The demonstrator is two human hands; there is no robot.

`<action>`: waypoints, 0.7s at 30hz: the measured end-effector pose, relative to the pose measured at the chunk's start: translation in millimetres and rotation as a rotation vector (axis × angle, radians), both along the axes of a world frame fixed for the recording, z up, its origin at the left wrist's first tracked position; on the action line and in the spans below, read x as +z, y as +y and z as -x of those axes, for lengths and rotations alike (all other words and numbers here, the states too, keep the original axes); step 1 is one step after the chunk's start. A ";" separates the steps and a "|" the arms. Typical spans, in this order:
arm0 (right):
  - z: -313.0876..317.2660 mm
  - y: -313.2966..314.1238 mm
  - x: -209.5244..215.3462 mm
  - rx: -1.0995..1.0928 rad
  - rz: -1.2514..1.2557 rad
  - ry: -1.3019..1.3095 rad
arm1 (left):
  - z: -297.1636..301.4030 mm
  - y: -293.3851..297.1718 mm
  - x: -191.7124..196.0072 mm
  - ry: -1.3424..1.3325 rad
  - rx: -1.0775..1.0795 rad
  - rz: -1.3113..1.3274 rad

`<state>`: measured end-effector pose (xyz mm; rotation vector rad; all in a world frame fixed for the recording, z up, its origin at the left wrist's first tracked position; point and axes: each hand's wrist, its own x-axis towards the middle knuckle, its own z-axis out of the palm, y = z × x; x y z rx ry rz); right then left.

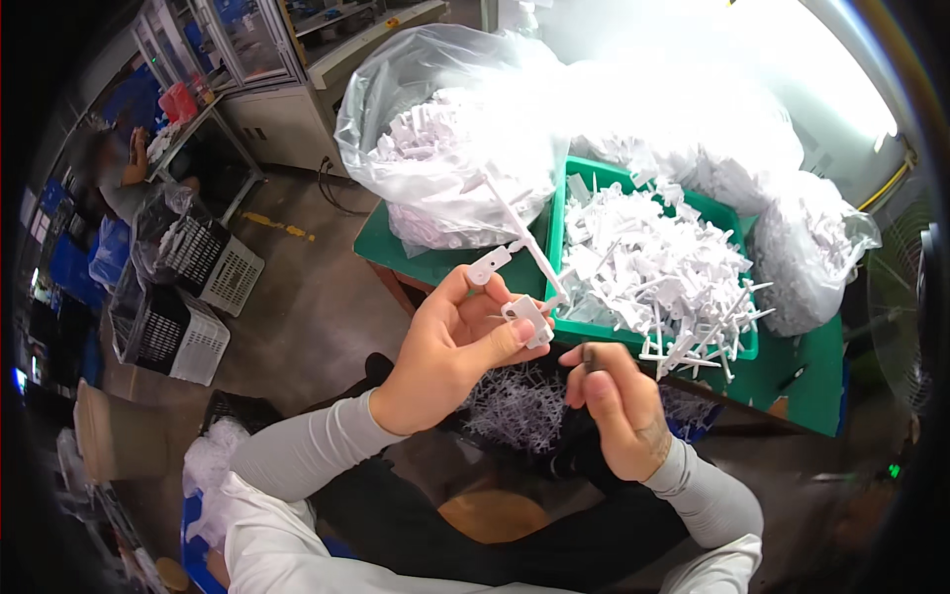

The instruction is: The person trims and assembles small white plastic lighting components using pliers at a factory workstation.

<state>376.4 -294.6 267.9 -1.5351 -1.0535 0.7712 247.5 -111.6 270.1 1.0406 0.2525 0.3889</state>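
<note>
My left hand (432,351) is closed on a white moulded plastic part (529,322), pinched between thumb and fingers. From it a thin white runner (526,236) sticks up and away, with a second small flat piece (489,265) by my index finger. To its right, my right hand (625,408) is closed, apart from the part. A small dark thing (591,358) shows at its fingertips; I cannot make out what it is. Just beyond both hands, a green tray (750,344) is heaped with similar white plastic pieces (643,262).
A large clear bag (361,114) of white pieces stands left of the tray on the green table (807,396); another bag (792,287) sits at right. Below my hands lies a pile of thin white runners (515,406). Crates (233,272) and a person (119,178) are far left.
</note>
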 end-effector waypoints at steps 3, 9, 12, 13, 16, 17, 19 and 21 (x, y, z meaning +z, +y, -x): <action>-10.7 3.2 -14.0 0.024 0.010 -0.198 | -9.4 -2.4 -4.7 -0.017 -0.005 -0.236; -29.3 11.4 -32.4 -0.059 -0.163 -0.402 | -1.0 5.2 -18.2 0.142 -0.024 -0.343; -35.9 -0.5 -29.3 -0.073 -0.106 -0.382 | -2.0 6.1 -27.0 0.129 -0.033 -0.368; -36.0 -1.8 -32.2 0.000 -0.057 -0.379 | 0.8 6.9 -29.1 0.104 -0.008 -0.346; -30.5 -0.7 -47.6 -0.007 -0.108 -0.414 | 7.3 12.9 -27.3 0.161 0.000 -0.386; -29.5 -3.2 -47.8 0.025 -0.087 -0.440 | 5.1 12.4 -26.4 0.186 0.005 -0.394; -23.7 -5.8 -55.9 0.024 -0.081 -0.442 | 3.6 11.3 -32.4 0.188 0.013 -0.405; -21.4 -11.0 -59.0 -0.010 -0.088 -0.472 | 1.6 7.1 -33.4 0.220 0.006 -0.369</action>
